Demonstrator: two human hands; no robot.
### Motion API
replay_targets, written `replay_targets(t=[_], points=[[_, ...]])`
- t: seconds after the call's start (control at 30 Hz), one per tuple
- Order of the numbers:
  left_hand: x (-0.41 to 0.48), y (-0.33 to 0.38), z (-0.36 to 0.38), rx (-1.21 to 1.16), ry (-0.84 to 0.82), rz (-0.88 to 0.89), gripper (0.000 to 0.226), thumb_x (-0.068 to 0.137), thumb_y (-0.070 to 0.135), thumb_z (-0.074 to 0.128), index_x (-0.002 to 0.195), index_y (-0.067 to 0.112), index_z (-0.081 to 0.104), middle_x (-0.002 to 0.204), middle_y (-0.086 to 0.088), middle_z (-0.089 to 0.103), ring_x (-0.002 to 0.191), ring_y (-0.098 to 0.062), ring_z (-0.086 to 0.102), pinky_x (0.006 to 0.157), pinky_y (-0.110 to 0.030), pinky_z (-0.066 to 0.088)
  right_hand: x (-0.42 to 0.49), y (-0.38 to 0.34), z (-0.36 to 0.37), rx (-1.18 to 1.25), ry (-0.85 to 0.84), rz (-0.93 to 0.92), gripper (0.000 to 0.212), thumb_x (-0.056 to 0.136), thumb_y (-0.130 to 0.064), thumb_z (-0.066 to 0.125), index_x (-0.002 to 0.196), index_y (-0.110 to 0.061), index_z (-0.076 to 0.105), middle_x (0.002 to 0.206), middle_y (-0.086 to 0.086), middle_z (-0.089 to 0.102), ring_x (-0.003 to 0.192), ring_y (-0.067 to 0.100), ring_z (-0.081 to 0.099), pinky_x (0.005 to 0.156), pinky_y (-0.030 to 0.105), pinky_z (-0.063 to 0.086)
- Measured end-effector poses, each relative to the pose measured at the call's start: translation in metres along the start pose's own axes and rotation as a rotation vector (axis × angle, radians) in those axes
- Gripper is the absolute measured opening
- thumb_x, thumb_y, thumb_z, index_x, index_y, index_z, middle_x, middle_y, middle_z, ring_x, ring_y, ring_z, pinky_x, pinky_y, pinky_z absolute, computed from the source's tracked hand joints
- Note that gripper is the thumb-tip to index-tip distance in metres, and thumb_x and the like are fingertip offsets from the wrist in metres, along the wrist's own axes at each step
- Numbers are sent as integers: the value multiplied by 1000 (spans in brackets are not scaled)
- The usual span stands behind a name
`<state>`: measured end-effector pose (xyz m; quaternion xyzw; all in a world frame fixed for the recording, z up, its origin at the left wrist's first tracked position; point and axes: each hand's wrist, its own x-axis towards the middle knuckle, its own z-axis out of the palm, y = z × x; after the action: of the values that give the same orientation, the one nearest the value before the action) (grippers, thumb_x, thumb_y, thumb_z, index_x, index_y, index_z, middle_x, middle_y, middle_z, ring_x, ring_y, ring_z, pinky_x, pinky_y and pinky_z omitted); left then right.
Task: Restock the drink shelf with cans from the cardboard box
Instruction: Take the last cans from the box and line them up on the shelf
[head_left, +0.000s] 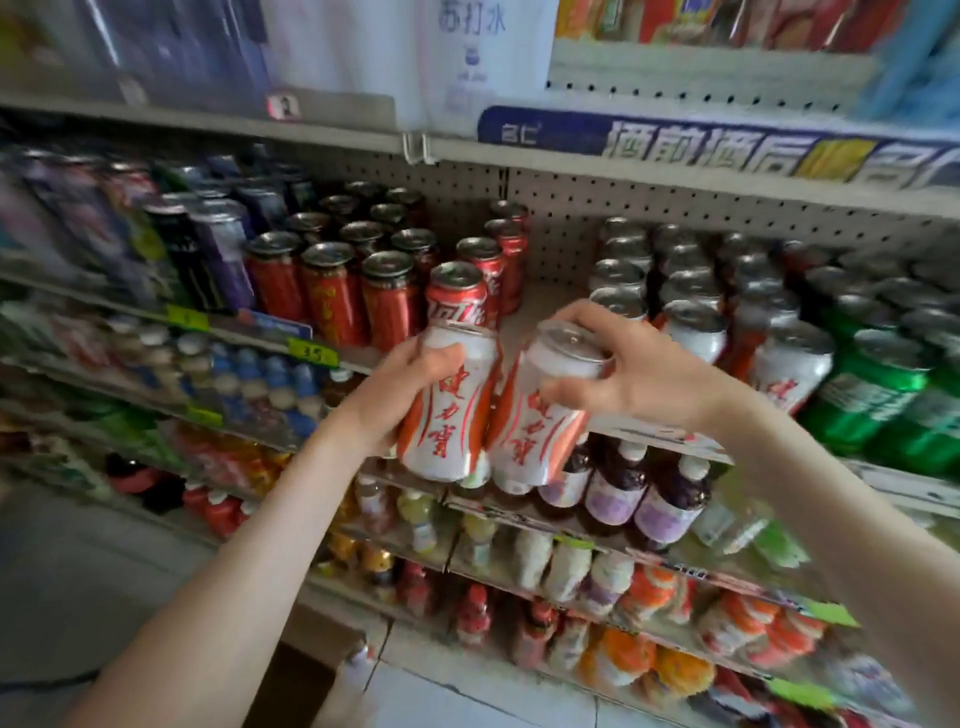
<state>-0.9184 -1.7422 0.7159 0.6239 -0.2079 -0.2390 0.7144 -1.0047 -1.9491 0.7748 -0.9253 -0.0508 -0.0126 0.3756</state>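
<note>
My left hand (402, 387) grips a white and orange can (449, 415) around its side. My right hand (631, 364) holds a second white and orange can (540, 415) by its top rim and side. Both cans tilt slightly and touch each other in front of the drink shelf (550, 306), just below a bare gap in the can rows. Matching white and orange cans (789, 364) stand in rows right of the gap. A corner of the cardboard box (306, 660) shows on the floor at the bottom, between my forearms.
Red cola cans (457, 296) and red tall cans (332, 291) stand left of the gap, green cans (872, 400) at far right. Lower shelves hold bottles (618, 483). The shelf above (571, 161) hangs over the can row. Grey floor lies at bottom left.
</note>
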Motion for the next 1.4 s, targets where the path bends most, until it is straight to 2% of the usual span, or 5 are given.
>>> replay_targets(t=[0.4,0.83,1.03,1.23,1.4], points=[[42,31,-11,181,5,116,36,68,43,67,100,31,61,97,1,72,92,-16,70,78,-32,53,69,1,-31,-325,82,67,64,75,-48,69,131,-29,44,126,-5,57,112,14,53,90,26,42],[63,33,-9,225,153,182,29,77,38,73,102,33,58,103,5,68,96,-12,66,84,-35,53,102,17,-25,-675,-74,51,55,74,-52,66,121,-26,52,102,-2,66,94,18,56,82,29,31],[64,32,0,317,157,230,59,55,61,67,105,32,57,103,8,68,96,-8,66,86,-33,54,107,13,-26,-682,-136,105,56,74,-56,64,121,-26,54,102,-4,65,91,16,55,76,28,36],[65,36,12,383,132,277,67,56,61,67,114,29,54,106,10,66,99,-6,64,89,-33,54,97,13,-45,-361,-223,145,66,79,-60,59,137,-31,43,133,-9,55,116,14,55,101,36,44],[68,48,24,552,127,304,55,55,62,70,100,35,52,98,13,64,94,-2,62,81,-24,51,77,-15,-60,183,-9,-12,45,88,-42,54,124,-15,57,119,-4,64,106,9,61,101,28,43]])
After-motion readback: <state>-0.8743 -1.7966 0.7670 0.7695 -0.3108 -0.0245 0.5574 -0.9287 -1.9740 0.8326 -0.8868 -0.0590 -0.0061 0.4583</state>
